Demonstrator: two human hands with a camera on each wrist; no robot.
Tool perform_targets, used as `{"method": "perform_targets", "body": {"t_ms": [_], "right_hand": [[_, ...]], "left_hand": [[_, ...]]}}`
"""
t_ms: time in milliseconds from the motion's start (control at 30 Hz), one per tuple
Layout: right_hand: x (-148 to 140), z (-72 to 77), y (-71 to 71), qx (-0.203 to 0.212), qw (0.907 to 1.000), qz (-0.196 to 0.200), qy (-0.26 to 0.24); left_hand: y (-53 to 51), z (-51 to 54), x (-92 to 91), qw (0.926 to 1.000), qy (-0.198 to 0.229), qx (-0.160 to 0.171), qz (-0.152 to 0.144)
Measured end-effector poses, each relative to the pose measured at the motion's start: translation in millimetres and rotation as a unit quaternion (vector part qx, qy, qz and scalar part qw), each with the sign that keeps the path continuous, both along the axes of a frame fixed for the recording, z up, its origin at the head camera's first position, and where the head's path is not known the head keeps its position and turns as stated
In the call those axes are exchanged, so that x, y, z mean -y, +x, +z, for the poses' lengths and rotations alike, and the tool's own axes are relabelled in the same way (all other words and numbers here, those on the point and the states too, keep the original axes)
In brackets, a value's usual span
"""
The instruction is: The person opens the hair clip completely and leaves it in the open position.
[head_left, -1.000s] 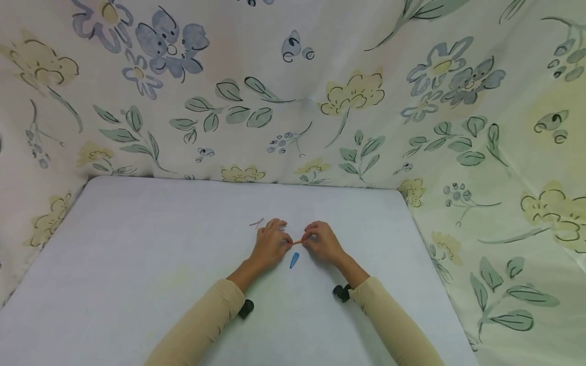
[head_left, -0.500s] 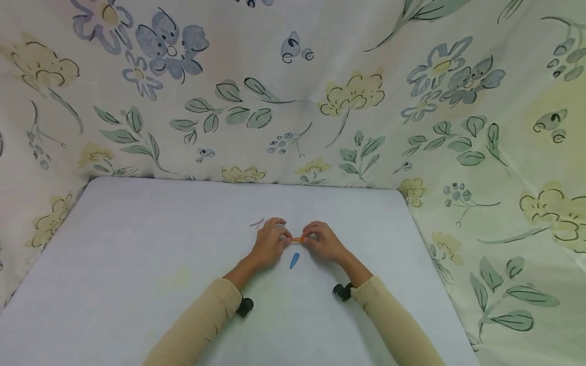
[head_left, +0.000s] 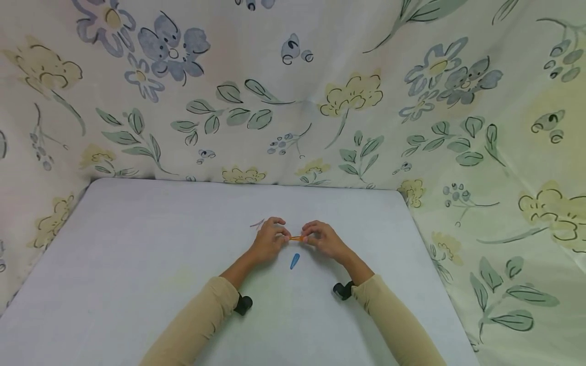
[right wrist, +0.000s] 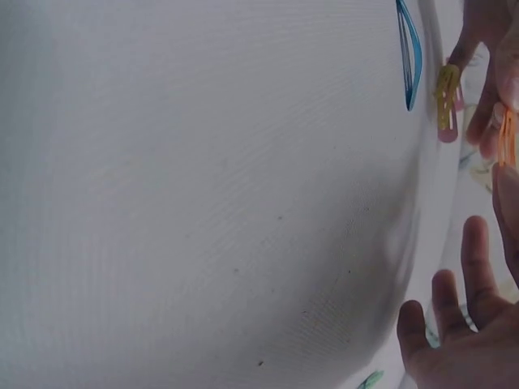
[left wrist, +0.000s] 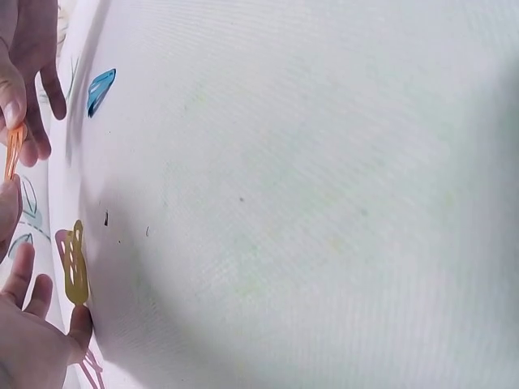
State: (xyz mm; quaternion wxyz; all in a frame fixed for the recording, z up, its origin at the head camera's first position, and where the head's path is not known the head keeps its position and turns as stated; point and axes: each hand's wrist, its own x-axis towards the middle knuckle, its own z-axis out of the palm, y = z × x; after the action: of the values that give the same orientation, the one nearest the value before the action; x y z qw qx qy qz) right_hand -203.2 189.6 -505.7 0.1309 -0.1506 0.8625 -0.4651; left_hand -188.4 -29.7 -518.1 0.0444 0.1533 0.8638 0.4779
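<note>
Floral cloth [head_left: 293, 137] behind our white counter [head_left: 151, 244], left grip [head_left: 269, 241] and right grip [head_left: 325, 241] pinching a slotted orange clip [head_left: 296, 238], a teardrop-shaped blue clip [head_left: 295, 261] nearer us.

An orange snap hair clip [head_left: 296, 238], slim and elongated with narrow slots along its frame, lies crosswise between the left hand [head_left: 270, 242] and the right hand [head_left: 325, 242]. Fingertips pinch both ends, covering them, so only its middle stretch shows, held above the white tabletop [head_left: 183, 229].
</note>
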Motion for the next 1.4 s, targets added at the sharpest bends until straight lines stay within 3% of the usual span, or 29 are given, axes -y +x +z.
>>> {"method": "perform_targets", "body": {"t_ms": [367,733,1033,1400], "right_hand": [[-2.0,1.0,0.9,0.024,0.9993,0.018,-0.023],[-2.9,-3.0,0.4,0.014,0.9997,-0.002,-0.02],[-3.0,-3.3,-0.4,-0.022,0.9997,0.01,0.001],[5.6,-7.1,-2.9,-0.045,0.998,-0.029,0.033]], "left_hand": [[-0.4,2.0,2.4,0.9996,0.015,0.024,-0.008],[-0.3,-1.6,4.7,0.9981,0.046,0.042,0.001],[-1.5,-4.7,3.5,0.9993,0.036,0.012,0.001],[-1.4,-4.0,4.2,1.0,0.003,-0.007,0.005]]}}
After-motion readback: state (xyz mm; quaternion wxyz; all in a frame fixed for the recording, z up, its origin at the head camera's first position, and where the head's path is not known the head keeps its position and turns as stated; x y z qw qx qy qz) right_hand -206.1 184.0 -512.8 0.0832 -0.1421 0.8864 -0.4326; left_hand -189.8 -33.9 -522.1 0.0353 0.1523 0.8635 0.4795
